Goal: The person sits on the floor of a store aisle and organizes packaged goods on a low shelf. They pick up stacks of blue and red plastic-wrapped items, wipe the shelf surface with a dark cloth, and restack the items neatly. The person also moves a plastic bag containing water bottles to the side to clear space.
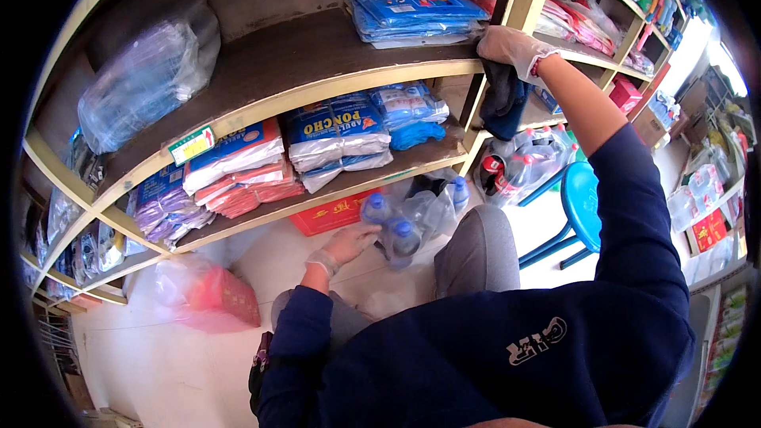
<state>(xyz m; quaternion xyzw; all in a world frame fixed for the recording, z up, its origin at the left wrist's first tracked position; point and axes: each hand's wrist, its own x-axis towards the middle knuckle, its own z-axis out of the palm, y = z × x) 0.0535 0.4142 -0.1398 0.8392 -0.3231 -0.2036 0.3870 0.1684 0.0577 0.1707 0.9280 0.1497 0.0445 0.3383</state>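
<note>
My right hand [505, 46], in a clear plastic glove, is closed on a dark cloth [505, 101] at the right end of the brown upper shelf [285, 59]; the cloth hangs down past the upright. Right beside that hand lies a stack of blue packaged goods in clear bags [416, 6]. Also gloved, my left hand [348, 244] is held low over the floor with its fingers partly spread, near clear bottles with blue caps [403, 238]. Whether its fingertips touch a bottle is unclear. Bundled poncho packets [339, 128] fill part of the lower shelf.
A blue plastic stool [581, 202] and bagged bottles with red caps [523, 166] are at the right. A red box [333, 211] sits under the lower shelf. On the floor at left lies a red bag [220, 297]. A wrapped bundle [148, 83] rests on the upper shelf.
</note>
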